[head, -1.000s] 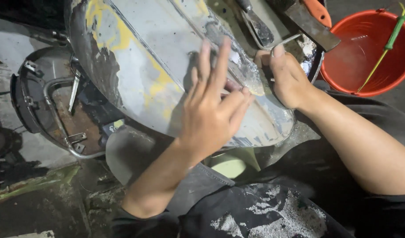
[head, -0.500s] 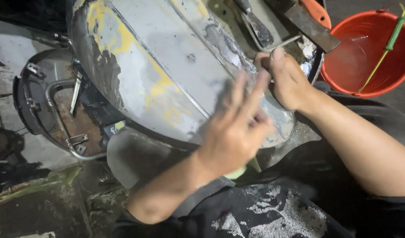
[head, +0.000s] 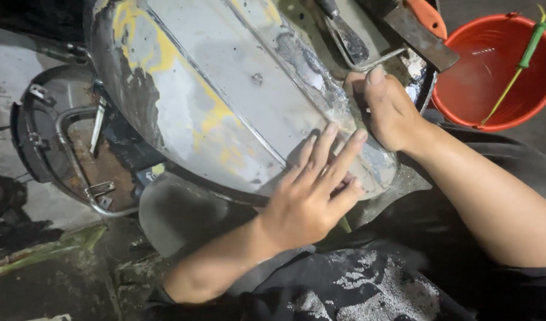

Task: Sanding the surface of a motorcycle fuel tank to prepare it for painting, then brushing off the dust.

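A curved grey metal body panel with yellow paint patches and dark filler smears fills the upper middle of the head view. My left hand lies flat on its lower right part, fingers stretched and close together, palm down on the surface. My right hand grips the panel's right edge, thumb on top near a raised ridge. Neither hand holds a tool.
A red plastic bucket with a green-handled stick stands at the upper right. A putty knife and a scraper with an orange handle lie above the panel. A dark round metal frame sits at left. My dust-covered dark trousers are below.
My left hand slid down the panel toward its lower edge and back up a little, fingers staying flat. My right hand kept its grip on the edge.
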